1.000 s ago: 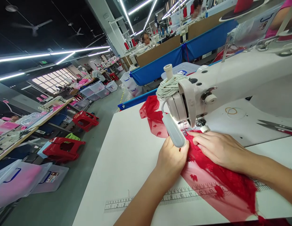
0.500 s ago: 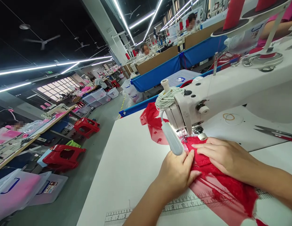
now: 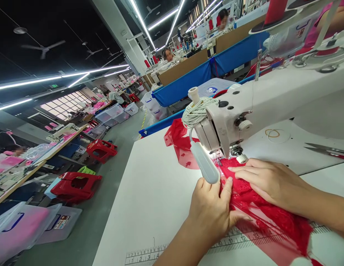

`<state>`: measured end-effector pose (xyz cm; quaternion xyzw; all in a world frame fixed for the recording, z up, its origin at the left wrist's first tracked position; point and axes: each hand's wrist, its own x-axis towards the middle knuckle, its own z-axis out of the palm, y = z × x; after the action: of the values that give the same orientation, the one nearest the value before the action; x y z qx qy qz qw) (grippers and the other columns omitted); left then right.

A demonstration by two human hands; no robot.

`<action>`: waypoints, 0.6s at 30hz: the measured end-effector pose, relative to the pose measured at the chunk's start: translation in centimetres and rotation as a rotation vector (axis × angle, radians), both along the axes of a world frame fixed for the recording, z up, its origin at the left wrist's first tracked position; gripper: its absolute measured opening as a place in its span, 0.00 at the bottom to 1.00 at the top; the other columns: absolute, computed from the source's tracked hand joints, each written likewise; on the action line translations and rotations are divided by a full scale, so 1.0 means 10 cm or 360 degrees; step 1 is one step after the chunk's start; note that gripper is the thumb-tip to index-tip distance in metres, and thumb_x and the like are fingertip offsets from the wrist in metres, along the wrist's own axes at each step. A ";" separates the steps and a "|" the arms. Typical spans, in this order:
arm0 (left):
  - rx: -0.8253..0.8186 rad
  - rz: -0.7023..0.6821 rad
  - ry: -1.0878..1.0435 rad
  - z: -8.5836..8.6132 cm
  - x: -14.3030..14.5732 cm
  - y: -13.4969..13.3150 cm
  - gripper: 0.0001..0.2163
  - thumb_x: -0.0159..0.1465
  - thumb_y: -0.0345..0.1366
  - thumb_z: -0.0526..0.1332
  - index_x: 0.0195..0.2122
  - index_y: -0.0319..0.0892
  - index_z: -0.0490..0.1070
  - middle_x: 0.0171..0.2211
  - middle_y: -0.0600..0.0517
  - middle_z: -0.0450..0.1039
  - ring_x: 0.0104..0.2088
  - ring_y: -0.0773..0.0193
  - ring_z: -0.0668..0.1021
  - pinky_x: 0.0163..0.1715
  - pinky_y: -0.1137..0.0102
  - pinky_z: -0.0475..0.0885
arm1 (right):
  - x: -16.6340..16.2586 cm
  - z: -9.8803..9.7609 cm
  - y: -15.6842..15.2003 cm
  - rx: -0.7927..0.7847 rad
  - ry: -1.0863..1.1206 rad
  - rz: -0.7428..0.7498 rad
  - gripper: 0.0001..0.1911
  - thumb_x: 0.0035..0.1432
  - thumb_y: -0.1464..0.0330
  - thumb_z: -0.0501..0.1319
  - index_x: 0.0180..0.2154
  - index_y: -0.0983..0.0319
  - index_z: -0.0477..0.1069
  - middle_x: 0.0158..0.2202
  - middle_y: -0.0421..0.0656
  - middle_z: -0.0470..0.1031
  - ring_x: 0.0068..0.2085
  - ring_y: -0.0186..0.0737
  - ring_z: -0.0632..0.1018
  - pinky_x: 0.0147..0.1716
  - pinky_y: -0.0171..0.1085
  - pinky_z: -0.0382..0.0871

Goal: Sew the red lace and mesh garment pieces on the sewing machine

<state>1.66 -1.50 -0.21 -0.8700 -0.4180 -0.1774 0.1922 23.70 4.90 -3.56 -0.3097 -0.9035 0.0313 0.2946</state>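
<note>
A printed ruler (image 3: 232, 240) ran along the near edge of the white tabletop (image 3: 149, 192). Over it lay the red lace (image 3: 271, 221), reaching up to the needle. The left grip (image 3: 213, 210) pinched the lace's left edge between thumb and fingers, just below a white lamp (image 3: 205, 162). The right grip (image 3: 268, 181) lay flat with its fingers spread, pressing the lace down. Behind them stood the sewing machine (image 3: 285, 96), with a cord coil (image 3: 196, 111) on its head. Scissors (image 3: 327, 149) and a rubber band (image 3: 273, 133) lay on the tabletop to the right. Farther off, red stools (image 3: 74, 181) stood on the floor.
</note>
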 end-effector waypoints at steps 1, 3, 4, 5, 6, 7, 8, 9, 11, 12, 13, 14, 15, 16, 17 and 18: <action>0.0000 0.0007 0.0000 0.00 0.00 0.00 0.38 0.72 0.61 0.38 0.54 0.35 0.77 0.47 0.37 0.79 0.35 0.55 0.75 0.33 0.63 0.69 | 0.00 0.01 0.00 -0.0001 -0.0005 -0.0003 0.23 0.58 0.80 0.50 0.47 0.58 0.75 0.41 0.44 0.81 0.39 0.43 0.78 0.31 0.39 0.71; 0.0002 0.0017 0.0010 0.00 0.00 0.01 0.38 0.72 0.62 0.39 0.55 0.35 0.77 0.47 0.38 0.79 0.35 0.55 0.75 0.35 0.63 0.69 | -0.01 0.02 0.01 -0.0001 0.0010 0.0011 0.20 0.59 0.79 0.50 0.43 0.58 0.75 0.39 0.43 0.81 0.36 0.42 0.77 0.29 0.39 0.70; 0.0005 0.0023 0.0016 0.00 -0.01 0.01 0.38 0.71 0.63 0.40 0.55 0.36 0.77 0.47 0.38 0.79 0.35 0.55 0.75 0.35 0.63 0.69 | -0.02 0.03 0.02 0.0006 0.0019 0.0018 0.19 0.59 0.79 0.50 0.42 0.58 0.75 0.39 0.43 0.81 0.35 0.42 0.76 0.28 0.39 0.70; 0.0005 0.0028 0.0025 0.00 -0.01 0.02 0.38 0.71 0.63 0.41 0.55 0.36 0.76 0.47 0.38 0.79 0.35 0.55 0.75 0.35 0.63 0.69 | -0.02 0.02 0.03 0.0023 0.0025 0.0019 0.18 0.60 0.78 0.50 0.41 0.57 0.74 0.39 0.43 0.81 0.35 0.42 0.76 0.28 0.39 0.70; 0.0007 0.0033 0.0031 -0.01 -0.01 0.02 0.37 0.71 0.63 0.42 0.56 0.36 0.76 0.48 0.38 0.78 0.36 0.55 0.75 0.36 0.63 0.69 | -0.02 0.02 0.04 0.0045 0.0026 0.0015 0.18 0.60 0.78 0.49 0.42 0.57 0.74 0.41 0.43 0.81 0.36 0.42 0.77 0.29 0.39 0.70; 0.0012 0.0034 0.0034 -0.01 -0.02 0.03 0.37 0.71 0.62 0.42 0.56 0.36 0.76 0.48 0.38 0.78 0.36 0.55 0.76 0.36 0.62 0.70 | -0.03 0.01 0.05 0.0069 0.0023 0.0007 0.19 0.60 0.78 0.49 0.42 0.57 0.74 0.42 0.43 0.82 0.37 0.43 0.77 0.29 0.39 0.71; 0.0021 0.0033 0.0035 -0.02 -0.02 0.03 0.36 0.72 0.62 0.42 0.56 0.36 0.76 0.49 0.38 0.78 0.37 0.54 0.76 0.37 0.62 0.70 | -0.03 0.01 0.06 0.0088 0.0015 -0.0001 0.19 0.60 0.78 0.49 0.43 0.57 0.74 0.44 0.43 0.82 0.39 0.43 0.77 0.30 0.39 0.71; 0.0027 0.0032 0.0038 -0.03 -0.02 0.04 0.36 0.72 0.62 0.43 0.56 0.36 0.76 0.49 0.37 0.78 0.38 0.54 0.76 0.38 0.61 0.70 | -0.04 0.00 0.07 0.0103 0.0010 -0.0009 0.19 0.60 0.78 0.49 0.44 0.57 0.74 0.45 0.43 0.82 0.39 0.43 0.77 0.30 0.39 0.71; 0.0029 0.0038 0.0048 -0.04 -0.03 0.05 0.36 0.72 0.62 0.44 0.57 0.36 0.76 0.49 0.37 0.78 0.39 0.52 0.77 0.40 0.60 0.71 | -0.05 0.00 0.08 0.0101 -0.0001 -0.0021 0.19 0.60 0.79 0.49 0.43 0.57 0.74 0.45 0.42 0.82 0.39 0.43 0.77 0.30 0.39 0.70; 0.0025 0.0045 0.0052 -0.04 -0.04 0.06 0.36 0.72 0.62 0.44 0.57 0.35 0.75 0.49 0.37 0.78 0.39 0.52 0.77 0.41 0.59 0.71 | -0.05 0.00 0.09 0.0088 -0.0008 -0.0028 0.19 0.60 0.79 0.50 0.43 0.57 0.74 0.45 0.42 0.82 0.38 0.43 0.77 0.30 0.39 0.70; 0.0014 0.0052 0.0058 -0.04 -0.04 0.06 0.36 0.71 0.62 0.45 0.57 0.35 0.75 0.49 0.36 0.78 0.40 0.51 0.77 0.41 0.59 0.72 | -0.06 0.01 0.10 0.0073 -0.0014 -0.0032 0.18 0.59 0.79 0.50 0.42 0.57 0.74 0.44 0.42 0.82 0.38 0.43 0.77 0.30 0.39 0.69; 0.0000 0.0059 0.0063 -0.04 -0.04 0.07 0.36 0.71 0.62 0.45 0.58 0.35 0.75 0.48 0.37 0.78 0.40 0.51 0.77 0.41 0.59 0.72 | -0.06 0.01 0.10 0.0060 -0.0021 -0.0037 0.18 0.59 0.79 0.51 0.41 0.57 0.74 0.43 0.42 0.82 0.37 0.42 0.76 0.29 0.38 0.68; -0.0012 0.0069 0.0063 -0.04 -0.04 0.07 0.36 0.71 0.62 0.46 0.58 0.35 0.74 0.48 0.37 0.78 0.40 0.51 0.77 0.41 0.59 0.72 | -0.06 0.02 0.11 0.0049 -0.0028 -0.0043 0.18 0.59 0.80 0.51 0.41 0.57 0.74 0.42 0.42 0.82 0.36 0.42 0.76 0.29 0.38 0.67; -0.0020 0.0081 0.0062 -0.04 -0.04 0.08 0.36 0.71 0.62 0.46 0.58 0.36 0.74 0.46 0.38 0.79 0.40 0.51 0.77 0.41 0.59 0.72 | -0.06 0.02 0.11 0.0036 -0.0040 -0.0051 0.18 0.59 0.80 0.51 0.41 0.57 0.74 0.41 0.42 0.81 0.35 0.42 0.75 0.28 0.38 0.66; -0.0026 0.0090 0.0062 -0.04 -0.04 0.08 0.36 0.71 0.63 0.46 0.58 0.36 0.74 0.45 0.38 0.79 0.40 0.51 0.77 0.41 0.59 0.72 | -0.07 0.03 0.12 0.0028 -0.0052 -0.0062 0.18 0.59 0.79 0.51 0.41 0.57 0.74 0.40 0.43 0.81 0.34 0.41 0.75 0.28 0.37 0.65; -0.0029 0.0099 0.0060 -0.05 -0.04 0.09 0.36 0.71 0.63 0.46 0.58 0.36 0.74 0.44 0.39 0.79 0.41 0.51 0.77 0.41 0.59 0.73 | -0.07 0.03 0.12 0.0025 -0.0060 -0.0073 0.17 0.59 0.79 0.51 0.40 0.57 0.74 0.38 0.43 0.80 0.33 0.41 0.74 0.27 0.37 0.64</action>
<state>1.22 -0.59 -0.68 -0.8614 -0.4428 -0.1510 0.1976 22.96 6.09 -3.25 -0.3284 -0.9018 0.0116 0.2806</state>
